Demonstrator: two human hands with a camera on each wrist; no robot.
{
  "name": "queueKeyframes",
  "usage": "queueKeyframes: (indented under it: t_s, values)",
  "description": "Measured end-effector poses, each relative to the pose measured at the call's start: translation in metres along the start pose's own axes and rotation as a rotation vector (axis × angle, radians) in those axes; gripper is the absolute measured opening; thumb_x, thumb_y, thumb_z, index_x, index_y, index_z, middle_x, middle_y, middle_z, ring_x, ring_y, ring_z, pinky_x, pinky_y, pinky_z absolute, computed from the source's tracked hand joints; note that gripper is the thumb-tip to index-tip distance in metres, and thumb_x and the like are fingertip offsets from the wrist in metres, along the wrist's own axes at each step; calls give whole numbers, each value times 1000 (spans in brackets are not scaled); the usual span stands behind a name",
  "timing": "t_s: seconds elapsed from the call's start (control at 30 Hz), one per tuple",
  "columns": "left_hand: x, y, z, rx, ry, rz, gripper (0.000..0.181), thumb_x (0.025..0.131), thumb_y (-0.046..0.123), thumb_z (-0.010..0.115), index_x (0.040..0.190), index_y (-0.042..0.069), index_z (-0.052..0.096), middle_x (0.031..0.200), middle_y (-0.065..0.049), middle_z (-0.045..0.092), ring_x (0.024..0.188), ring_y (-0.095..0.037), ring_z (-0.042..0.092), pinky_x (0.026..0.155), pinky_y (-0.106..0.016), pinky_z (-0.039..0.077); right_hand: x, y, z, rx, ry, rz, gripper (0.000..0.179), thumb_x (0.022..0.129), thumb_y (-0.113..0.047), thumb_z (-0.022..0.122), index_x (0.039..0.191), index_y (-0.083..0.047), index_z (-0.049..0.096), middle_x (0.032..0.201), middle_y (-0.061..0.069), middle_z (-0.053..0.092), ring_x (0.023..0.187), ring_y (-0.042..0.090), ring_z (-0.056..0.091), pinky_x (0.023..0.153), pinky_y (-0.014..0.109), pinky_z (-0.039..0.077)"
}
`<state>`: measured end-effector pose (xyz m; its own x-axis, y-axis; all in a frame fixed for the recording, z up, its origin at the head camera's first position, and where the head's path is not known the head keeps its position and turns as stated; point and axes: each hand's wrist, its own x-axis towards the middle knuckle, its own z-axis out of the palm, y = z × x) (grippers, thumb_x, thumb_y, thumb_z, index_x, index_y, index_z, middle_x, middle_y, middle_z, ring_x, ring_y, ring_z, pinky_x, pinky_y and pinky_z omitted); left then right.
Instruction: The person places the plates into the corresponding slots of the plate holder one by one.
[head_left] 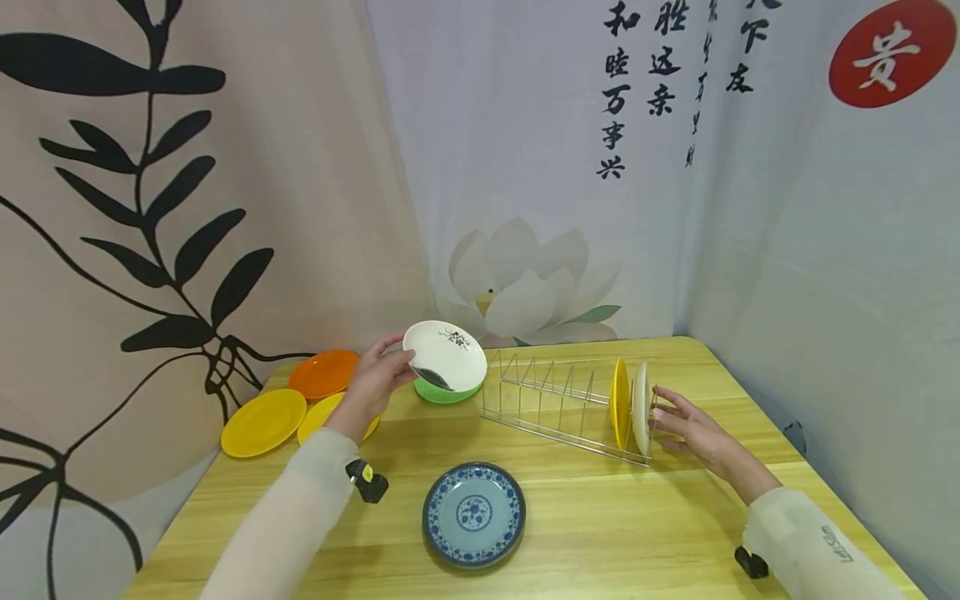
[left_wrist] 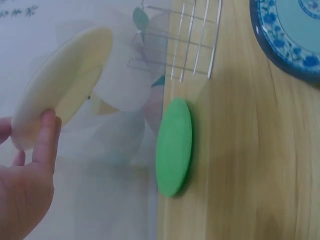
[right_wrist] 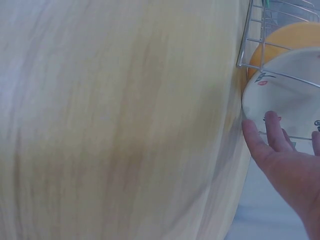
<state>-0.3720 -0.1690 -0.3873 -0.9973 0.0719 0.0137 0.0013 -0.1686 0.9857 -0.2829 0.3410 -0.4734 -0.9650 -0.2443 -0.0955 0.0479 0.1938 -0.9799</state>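
Note:
My left hand [head_left: 375,382] pinches the rim of a white plate [head_left: 450,358] with a dark floral print, held tilted in the air. Below that plate, a green plate [left_wrist: 174,147] lies on the table. A wire dish rack [head_left: 555,435] stands to the right; at its right end a yellow plate [head_left: 619,406] and a white patterned plate [right_wrist: 285,95] are upright in the slots. Beside this end is my right hand [head_left: 697,437], its fingers extended against the outer face of the upright white plate.
A blue-patterned plate [head_left: 474,515] lies at the table's front middle. To the left are an orange plate [head_left: 324,373], a yellow plate [head_left: 262,423] and another yellow plate [head_left: 317,417], partly behind my left arm. Printed curtains [head_left: 525,167] hang behind the wooden table [head_left: 600,533].

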Motion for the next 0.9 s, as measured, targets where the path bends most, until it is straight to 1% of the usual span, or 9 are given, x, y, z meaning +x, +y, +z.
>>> queueKeyframes:
  t_s: [0.27,0.53,0.67,0.8,0.9]
  values:
    - [4,-1,26,-45,-30,5,53,97,4,61,146,4,39,115,-15,58,83,-18,66,79,-29,59,1,0,-1,-3,-11,0,77,106,-27,48,159,-8,-4,159,33,5,141,53,20,109,69,27]
    - [7,1,56,-36,-51,19,50,97,2,60,144,2,42,123,-21,55,86,-19,66,82,-33,59,3,-1,-1,-15,-15,-3,74,107,-25,46,159,-8,-4,158,33,7,140,52,23,108,68,29]
    - [8,0,75,-33,-56,10,48,96,2,61,142,2,44,124,-22,55,85,-19,65,81,-32,59,3,-1,-1,-13,-13,-3,75,107,-26,47,159,-8,-4,158,33,7,140,52,23,108,68,29]
    - [10,-3,93,-47,-62,5,48,95,0,62,141,2,46,123,-22,56,86,-21,65,80,-32,59,2,-1,-1,-9,1,3,78,105,-31,50,159,-9,-3,158,33,9,140,52,24,108,66,31]
    - [11,-4,105,-64,-65,1,48,95,0,63,140,3,48,122,-21,57,88,-23,65,80,-33,59,1,-1,-1,-10,5,5,78,105,-31,50,159,-9,-3,158,33,10,140,52,24,108,65,32]
